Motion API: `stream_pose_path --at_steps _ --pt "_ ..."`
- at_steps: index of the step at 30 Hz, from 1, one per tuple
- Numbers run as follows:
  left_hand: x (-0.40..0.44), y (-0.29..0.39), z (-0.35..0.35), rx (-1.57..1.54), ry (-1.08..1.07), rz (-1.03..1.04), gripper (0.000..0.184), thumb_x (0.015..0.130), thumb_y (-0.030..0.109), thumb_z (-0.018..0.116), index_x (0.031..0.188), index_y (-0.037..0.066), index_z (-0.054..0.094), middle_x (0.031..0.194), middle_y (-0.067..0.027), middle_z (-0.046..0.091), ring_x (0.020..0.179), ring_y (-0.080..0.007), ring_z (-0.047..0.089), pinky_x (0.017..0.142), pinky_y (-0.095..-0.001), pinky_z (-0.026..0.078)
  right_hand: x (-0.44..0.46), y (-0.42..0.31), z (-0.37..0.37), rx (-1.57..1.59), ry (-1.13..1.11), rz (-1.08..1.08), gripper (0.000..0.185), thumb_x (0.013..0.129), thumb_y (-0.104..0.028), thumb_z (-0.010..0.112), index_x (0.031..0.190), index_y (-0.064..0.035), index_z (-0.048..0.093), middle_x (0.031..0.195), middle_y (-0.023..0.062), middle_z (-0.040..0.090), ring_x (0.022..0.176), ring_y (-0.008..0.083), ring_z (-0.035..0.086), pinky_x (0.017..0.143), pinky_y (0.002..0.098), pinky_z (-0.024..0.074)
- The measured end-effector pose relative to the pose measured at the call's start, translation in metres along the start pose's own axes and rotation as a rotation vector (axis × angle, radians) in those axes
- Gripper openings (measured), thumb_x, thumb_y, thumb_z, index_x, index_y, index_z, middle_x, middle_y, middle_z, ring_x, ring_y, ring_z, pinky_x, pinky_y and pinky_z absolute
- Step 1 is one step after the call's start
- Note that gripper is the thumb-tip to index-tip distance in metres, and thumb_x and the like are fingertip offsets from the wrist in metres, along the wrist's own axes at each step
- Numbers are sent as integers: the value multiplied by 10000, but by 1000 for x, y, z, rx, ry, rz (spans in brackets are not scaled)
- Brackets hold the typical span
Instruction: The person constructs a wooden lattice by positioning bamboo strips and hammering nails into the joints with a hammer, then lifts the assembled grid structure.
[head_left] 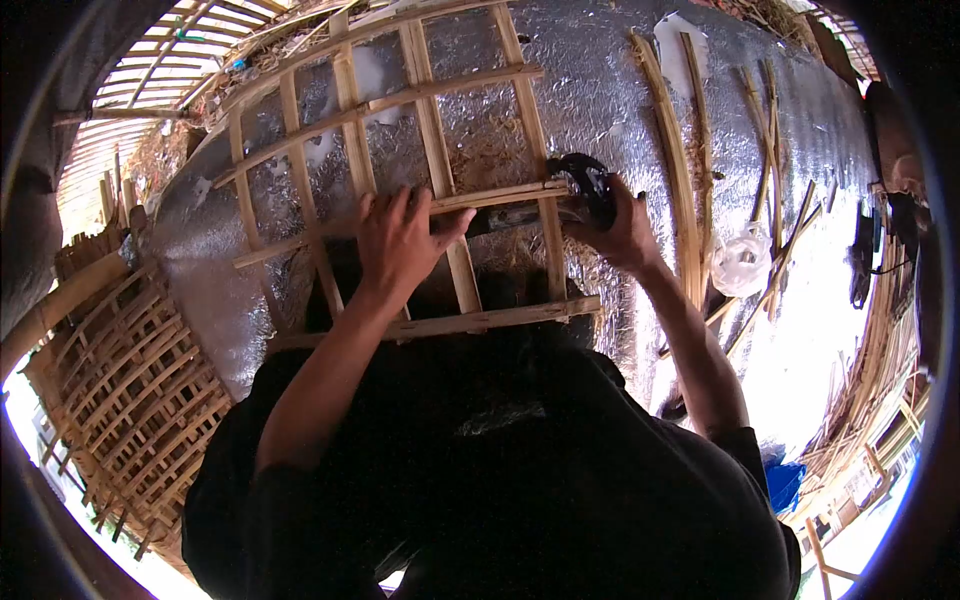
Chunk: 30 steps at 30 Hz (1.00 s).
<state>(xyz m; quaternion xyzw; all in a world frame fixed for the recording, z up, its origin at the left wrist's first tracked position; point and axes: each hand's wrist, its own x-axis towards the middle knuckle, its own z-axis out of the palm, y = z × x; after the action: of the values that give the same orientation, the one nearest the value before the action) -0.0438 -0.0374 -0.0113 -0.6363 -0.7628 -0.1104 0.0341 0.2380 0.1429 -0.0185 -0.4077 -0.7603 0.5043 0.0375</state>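
Note:
A lattice of light wooden strips lies on the silvery sheet before me, its near edge close to my body. My left hand rests on the lattice, its fingers over a cross strip and its thumb stretched to the right along it. On the right, my right hand is closed around a black-headed hammer, at the right end of that same cross strip. The hammer's handle is mostly hidden by the hand and the strips.
Long loose wooden strips lie on the silver sheet at the right, near a clear plastic bag. A woven slatted panel stands at the lower left. Something blue shows at the lower right.

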Motion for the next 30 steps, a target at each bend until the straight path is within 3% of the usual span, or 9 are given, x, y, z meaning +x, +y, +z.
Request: stream_pose_path --at_steps 4,7,10,13,15,18,21,25,30 --pt "1 13 -1 -89 -80 -83 626 897 667 693 943 42 699 869 -126 686 831 -350 679 979 -556 438 2 3 0 216 127 -15 726 828 -184 899 1411 -21 497 1262 175 703 1158 240 680 1008 376 557" --pt "8 39 8 -111 46 -18 652 955 682 611 887 44 725 808 -117 657 735 -274 645 893 -531 446 5 -8 -8 726 276 -213 575 860 -65 841 1349 24 550 1180 143 740 902 118 690 750 263 578" --pt "13 74 8 -100 -40 -54 664 945 699 602 921 48 735 892 -104 662 844 -263 645 938 -521 447 8 -10 -4 456 413 -321 549 893 -56 812 1356 19 526 1150 124 744 851 84 658 696 240 549" --pt "15 84 16 -107 3 -20 629 953 669 611 954 54 745 1016 -122 659 966 -275 642 1017 -520 437 -6 -17 -6 120 406 -126 487 939 -92 784 1334 11 518 1066 69 743 804 64 617 664 213 495" --pt "17 79 13 -143 -2 29 604 962 647 614 969 58 749 1112 -142 642 1037 -295 629 1050 -524 429 -23 -35 4 129 404 -64 411 959 -118 766 1296 2 563 1030 73 747 779 92 625 663 264 515" --pt "27 40 -3 -224 -80 188 555 961 603 647 1065 66 738 1284 -170 576 1178 -343 574 1054 -525 435 -35 -35 29 60 415 -111 388 946 -217 764 1205 -50 529 993 180 743 812 308 745 682 420 562" --pt "38 -2 -16 -363 -134 116 552 882 522 781 1159 52 695 1320 -177 569 1167 -347 597 1015 -549 438 -41 -52 27 -113 200 179 462 914 -245 786 1208 -55 484 947 226 723 853 411 741 697 474 567" --pt "23 -37 -28 -233 -180 131 666 911 635 699 1225 52 624 1169 -171 629 1065 -336 632 993 -509 456 -33 -46 31 -120 257 37 439 927 -213 765 1218 -57 475 944 234 722 858 441 731 685 505 559" --pt "17 -36 -24 -158 -208 158 571 928 637 678 904 66 697 680 -89 657 704 -272 675 941 -470 464 -21 -41 37 -161 346 1 464 902 -217 799 1226 -32 524 895 186 713 778 357 732 693 458 558"
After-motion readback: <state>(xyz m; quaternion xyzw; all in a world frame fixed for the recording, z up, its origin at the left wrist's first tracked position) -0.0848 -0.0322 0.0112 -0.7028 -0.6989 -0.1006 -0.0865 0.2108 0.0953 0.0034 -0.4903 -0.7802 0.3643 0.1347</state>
